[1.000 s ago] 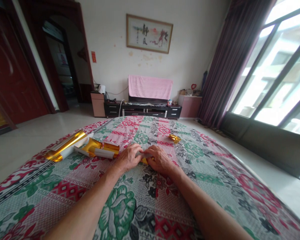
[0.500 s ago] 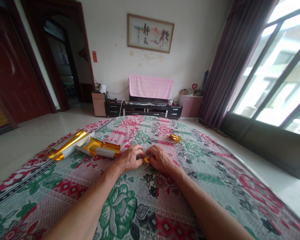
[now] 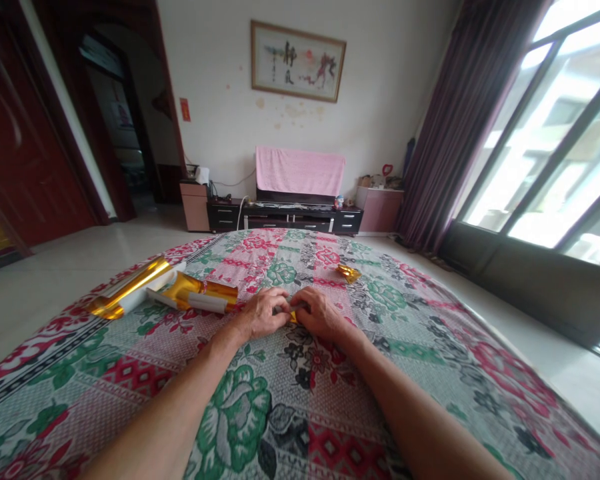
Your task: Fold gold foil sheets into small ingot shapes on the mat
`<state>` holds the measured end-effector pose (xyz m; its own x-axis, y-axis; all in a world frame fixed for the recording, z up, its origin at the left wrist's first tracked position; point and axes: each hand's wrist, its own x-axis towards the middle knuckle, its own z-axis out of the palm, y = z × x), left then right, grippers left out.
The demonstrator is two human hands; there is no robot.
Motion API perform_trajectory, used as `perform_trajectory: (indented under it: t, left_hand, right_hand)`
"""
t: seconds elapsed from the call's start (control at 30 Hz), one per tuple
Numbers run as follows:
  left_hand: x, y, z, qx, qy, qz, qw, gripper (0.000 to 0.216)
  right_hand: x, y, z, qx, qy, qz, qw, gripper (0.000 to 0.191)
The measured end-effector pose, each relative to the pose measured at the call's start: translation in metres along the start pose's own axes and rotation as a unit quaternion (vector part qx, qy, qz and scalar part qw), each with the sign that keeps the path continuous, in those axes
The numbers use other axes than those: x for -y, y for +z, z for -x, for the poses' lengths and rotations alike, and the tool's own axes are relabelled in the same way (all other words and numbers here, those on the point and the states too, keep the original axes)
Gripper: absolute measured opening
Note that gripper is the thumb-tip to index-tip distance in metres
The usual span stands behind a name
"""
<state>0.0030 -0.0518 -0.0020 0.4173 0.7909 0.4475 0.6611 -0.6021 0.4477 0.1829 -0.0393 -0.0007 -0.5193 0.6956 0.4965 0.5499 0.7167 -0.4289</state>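
My left hand [image 3: 261, 313] and my right hand [image 3: 319, 315] meet at the middle of a flower-patterned cloth [image 3: 240, 407]. Both are closed, fingertips pinching one small folded piece of gold foil paper [image 3: 293, 317], of which only a sliver shows between them. To the left of my left hand lie curled gold foil sheets [image 3: 200, 294] with white backs, and a longer gold sheet [image 3: 130, 288] lies further left. A small folded gold piece [image 3: 349, 273] rests beyond my right hand.
The cloth covers a broad surface that fills the lower view. Pale floor tiles [image 3: 55, 273] surround it. A low dark TV cabinet [image 3: 300, 219] with a pink cloth stands at the far wall. Large windows and a dark curtain [image 3: 460, 127] are at right.
My hands have drawn closer together over the gold paper, so less of it shows now. The view shifted slightly.
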Motion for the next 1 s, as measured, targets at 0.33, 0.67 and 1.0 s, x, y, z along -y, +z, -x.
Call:
perform_trajectory:
  t: [0.33,0.67,1.0]
  left_hand:
    - [0.001,-0.004,-0.008,-0.046,-0.161,0.177,0.970,0.021]
    - [0.001,-0.007,-0.012,-0.122,-0.218,0.331,0.910,0.024]
    - [0.003,-0.010,-0.013,-0.145,-0.239,0.371,0.886,0.023]
  right_hand:
    - [-0.002,-0.006,-0.002,-0.027,0.111,-0.080,0.990,0.036]
    - [-0.002,-0.005,0.000,-0.031,0.105,-0.112,0.988,0.035]
    - [-0.003,0.002,-0.002,-0.042,0.092,-0.146,0.984,0.024]
